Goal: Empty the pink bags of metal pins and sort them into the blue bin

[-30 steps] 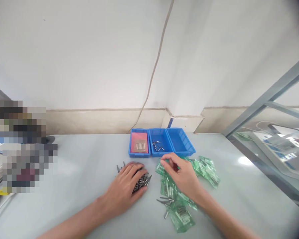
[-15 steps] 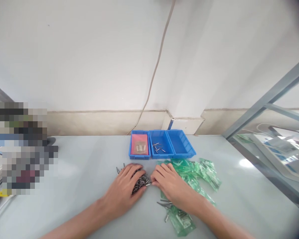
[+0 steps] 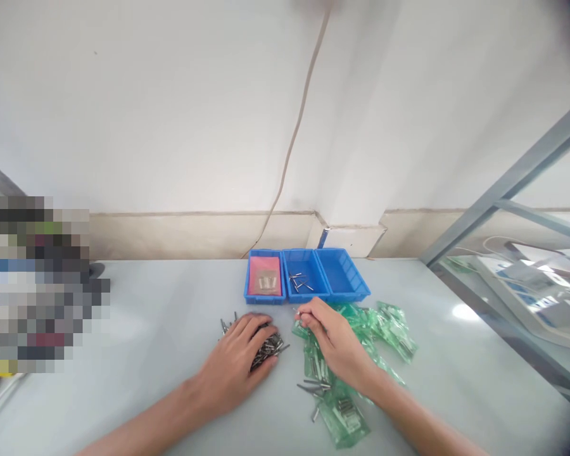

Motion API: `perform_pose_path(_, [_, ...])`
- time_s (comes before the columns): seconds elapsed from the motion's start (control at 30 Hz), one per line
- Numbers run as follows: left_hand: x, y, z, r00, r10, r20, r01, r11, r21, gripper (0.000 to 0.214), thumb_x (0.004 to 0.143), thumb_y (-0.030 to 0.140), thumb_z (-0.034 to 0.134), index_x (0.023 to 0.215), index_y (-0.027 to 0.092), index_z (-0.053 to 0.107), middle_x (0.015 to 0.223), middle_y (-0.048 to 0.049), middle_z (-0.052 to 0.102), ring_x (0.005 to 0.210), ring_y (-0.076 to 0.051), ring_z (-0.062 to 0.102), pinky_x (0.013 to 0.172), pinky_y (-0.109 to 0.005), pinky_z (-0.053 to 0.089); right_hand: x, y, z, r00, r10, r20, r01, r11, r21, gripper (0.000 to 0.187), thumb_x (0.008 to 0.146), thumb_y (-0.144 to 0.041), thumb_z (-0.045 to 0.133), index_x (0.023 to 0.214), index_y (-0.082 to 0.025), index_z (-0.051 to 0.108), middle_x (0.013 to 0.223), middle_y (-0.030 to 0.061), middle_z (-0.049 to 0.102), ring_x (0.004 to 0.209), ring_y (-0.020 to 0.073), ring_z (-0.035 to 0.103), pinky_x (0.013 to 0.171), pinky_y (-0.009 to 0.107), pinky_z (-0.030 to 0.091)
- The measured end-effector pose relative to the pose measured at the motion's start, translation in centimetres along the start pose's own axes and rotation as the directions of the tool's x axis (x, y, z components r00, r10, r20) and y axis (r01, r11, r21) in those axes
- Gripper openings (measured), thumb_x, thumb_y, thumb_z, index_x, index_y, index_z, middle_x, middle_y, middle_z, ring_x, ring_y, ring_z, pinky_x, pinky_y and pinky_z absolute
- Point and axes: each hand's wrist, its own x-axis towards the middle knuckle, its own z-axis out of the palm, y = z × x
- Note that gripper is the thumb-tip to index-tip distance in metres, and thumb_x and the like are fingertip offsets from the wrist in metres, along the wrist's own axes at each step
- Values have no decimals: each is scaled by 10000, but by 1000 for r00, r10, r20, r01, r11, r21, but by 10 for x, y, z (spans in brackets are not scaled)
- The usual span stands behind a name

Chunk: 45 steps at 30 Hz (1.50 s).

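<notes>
My left hand (image 3: 240, 354) lies with fingers spread over a heap of small metal pins (image 3: 267, 348), partly covering it; a few pins poke out past the fingertips. My right hand (image 3: 330, 335) is closed in a pinch just in front of the middle blue bin (image 3: 305, 253), with the tip of a small metal pin (image 3: 296, 310) showing at the fingers. Beneath and around the right hand lie green plastic bags (image 3: 344, 415) of pins. Several loose pins (image 3: 315, 386) rest on and beside the nearest bag.
Three blue bins stand side by side near the wall. The left bin (image 3: 247, 288) holds a pink sheet and a small clear bag (image 3: 266, 283); several pins (image 3: 299, 282) lie in the middle one. A metal frame (image 3: 503, 190) rises at right. Blurred-out items stand at far left.
My right hand has moved from the edge of the heap up toward the middle bin, with a pin in its fingers. My left hand has stayed on the heap.
</notes>
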Motion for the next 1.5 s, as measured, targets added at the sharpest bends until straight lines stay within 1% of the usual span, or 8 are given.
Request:
perform_pose_path(0.23, [-1,-1,1,1000,9,1,-9,1000,-7,390,1073,298,615,1458,263,570,1486,-104,605,1389,-307,575,1151,-513,541,2,-6,-1,983,181,-2,-170,928,331,274,1104,-499,550,1107,-262,689,1023,30,728,813,195,631,755,325,550])
perform_pose_path(0.4, [-1,-1,1,1000,17,-10,-17,1000,-9,396,1079,296,607,1470,266,561,1495,-104,600,1412,-312,561,1160,-508,537,3,-6,-1,981,163,-101,-135,960,244,142,1039,-390,679,987,-258,692,913,8,668,807,199,612,762,330,516])
perform_pose_path(0.57, [0,0,0,1000,11,4,-11,1000,-13,396,1078,293,613,1468,267,554,1495,-103,596,1413,-312,557,1150,-504,546,3,-5,-1,982,76,-174,-64,995,71,110,1021,-307,687,928,-253,713,891,18,609,782,204,579,730,337,477])
perform_pose_path(0.67, [1,0,-1,1000,10,15,-10,1000,-18,394,1082,281,605,1471,261,544,1496,-106,590,1419,-312,545,1154,-508,542,2,-4,-2,984,122,-132,-101,982,159,170,1060,-381,647,967,-256,715,916,26,647,803,208,589,742,339,486])
perform_pose_path(0.87, [1,1,-1,1000,7,18,-7,1000,-22,378,1075,278,616,1448,254,560,1497,-103,586,1423,-308,540,1167,-496,532,4,-5,-1,954,296,50,-274,790,549,349,1065,-567,618,1091,-233,714,917,14,661,606,122,485,537,266,437])
perform_pose_path(1.1, [2,1,-1,1000,5,24,-4,999,-38,368,1084,299,607,1445,254,552,1485,-107,589,1401,-308,552,1158,-506,539,6,-10,-3,941,320,108,-302,650,698,331,1009,-549,730,1091,-228,736,912,12,630,628,105,473,502,221,430])
perform_pose_path(1.33, [1,1,0,1000,7,18,-6,1000,-27,386,1074,292,617,1451,250,549,1488,-111,592,1406,-313,552,1156,-514,543,4,-8,-3,950,308,53,-278,753,597,331,993,-560,741,1076,-240,724,697,-42,559,527,108,465,494,251,426])
perform_pose_path(1.5, [1,1,0,1000,22,-6,-23,999,-23,372,1068,293,627,1434,254,573,1478,-107,607,1402,-307,569,1155,-500,549,4,-6,-3,955,297,6,-257,816,518,313,960,-541,779,1019,-238,727,783,-25,601,531,99,468,495,259,399])
